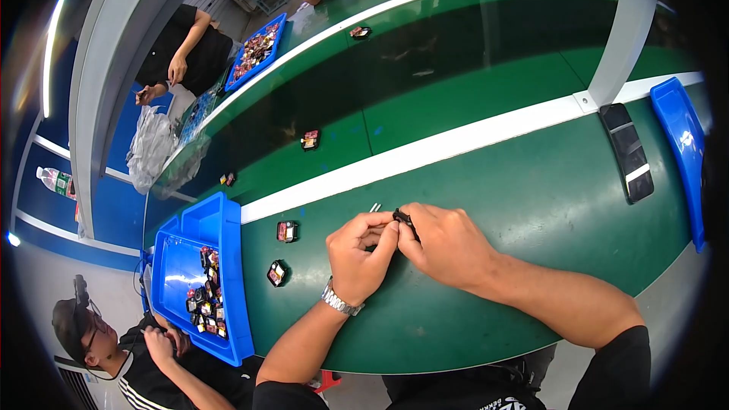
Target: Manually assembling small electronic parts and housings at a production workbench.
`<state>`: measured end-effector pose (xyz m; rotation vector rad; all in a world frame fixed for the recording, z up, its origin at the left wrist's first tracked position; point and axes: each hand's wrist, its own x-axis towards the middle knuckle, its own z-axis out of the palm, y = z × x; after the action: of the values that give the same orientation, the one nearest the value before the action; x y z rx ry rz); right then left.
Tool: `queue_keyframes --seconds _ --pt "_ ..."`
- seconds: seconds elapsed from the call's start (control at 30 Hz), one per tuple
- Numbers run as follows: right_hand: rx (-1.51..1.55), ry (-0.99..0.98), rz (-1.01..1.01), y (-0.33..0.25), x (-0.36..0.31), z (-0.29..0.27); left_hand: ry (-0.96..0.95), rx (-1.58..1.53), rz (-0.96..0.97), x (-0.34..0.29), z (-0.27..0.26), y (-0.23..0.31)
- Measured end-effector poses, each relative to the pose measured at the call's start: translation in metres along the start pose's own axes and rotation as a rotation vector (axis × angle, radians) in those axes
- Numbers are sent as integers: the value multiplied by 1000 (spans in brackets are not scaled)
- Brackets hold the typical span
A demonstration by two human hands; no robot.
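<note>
Work on the small dark part (403,218) looks to be in mid-course, judging by how things lie: it is off the bench, pinched between both hands just above the green bench top (531,205), near the white stripe (456,144) that runs along it. Two finished-looking small units (287,231) (276,273) lie on the bench to the left of the hands, and two thin pale pins (375,207) lie just beside the stripe, untouched; I judge more pieces are left to handle.

At the bench's left edge, the blue tray (228,288) holds a loose heap of small dark and reddish parts (206,296) in its nearer half; its farther half shows bare blue. A co-worker sits below it, hands near its near rim.

The left hand (361,254), with a metal wristwatch (340,302) on its wrist, has its fingertips closed together on the near end of the part. The right hand (448,247) has thumb and forefinger clamped on the part's upper end, the other fingers curled in.

On the darker conveyor belt (425,53) beyond the stripe, more small units (310,139) (359,32) ride well apart. A second blue tray (257,51) at the belt's far left edge is full of mixed parts, beside another person.

Toward the bench's right edge lies a flat black device (629,153), and at the edge itself a blue bin (683,152) whose contents I cannot tell.
</note>
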<state>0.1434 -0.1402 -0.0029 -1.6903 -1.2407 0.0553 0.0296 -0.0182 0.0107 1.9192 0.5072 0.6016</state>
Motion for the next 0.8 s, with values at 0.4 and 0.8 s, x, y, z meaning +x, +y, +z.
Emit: queue_keyframes --seconds 0.4,0.8 --pt "21 -68 33 -3 0 0 28 -17 -64 -1 -3 -1" --pt "207 -90 135 1 7 -2 -53 -218 -79 4 -7 -6"
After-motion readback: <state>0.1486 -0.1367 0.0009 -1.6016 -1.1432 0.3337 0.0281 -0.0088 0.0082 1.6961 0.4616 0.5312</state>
